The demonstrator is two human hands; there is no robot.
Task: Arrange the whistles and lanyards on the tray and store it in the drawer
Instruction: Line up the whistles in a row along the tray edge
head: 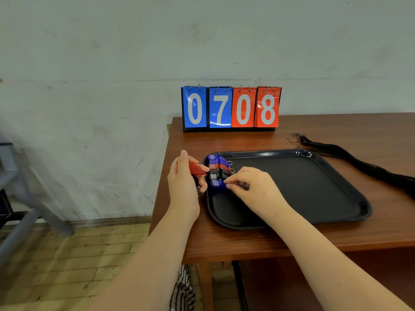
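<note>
Gripping a red whistle (pixel 195 169) in the left hand (pixel 183 182), thumb on top and fingers curled beneath, just outside the tray's left rim. Perhaps also clutching something dark under the lower fingers, but too hidden to tell.

Pinching a blue whistle (pixel 217 183) with the right hand (pixel 254 189), thumb and forefinger tips closing on its right end, the other fingers loosely folded, the wrist hanging over the tray (pixel 314 194).

Showing, along the tray's left inner edge, a column of four whistles: a far blue whistle (pixel 213 157), then a second red whistle (pixel 221 166), then a black whistle (pixel 216 175), then the pinched one nearest, each just beside the next, square mouthpieces pointing left, small metal rings glinting at the right ends. Gleaming translucent plastic on the coloured ones.

Resting flat on a brown wooden table (pixel 224 241): black, smooth, shiny, with rounded corners and a raised rim.

Trailing across the table past the tray's far right corner, a bundle of thin black lanyards (pixel 359 162).

Standing at the back, a flip scoreboard (pixel 231 107) reading 0708.
</note>
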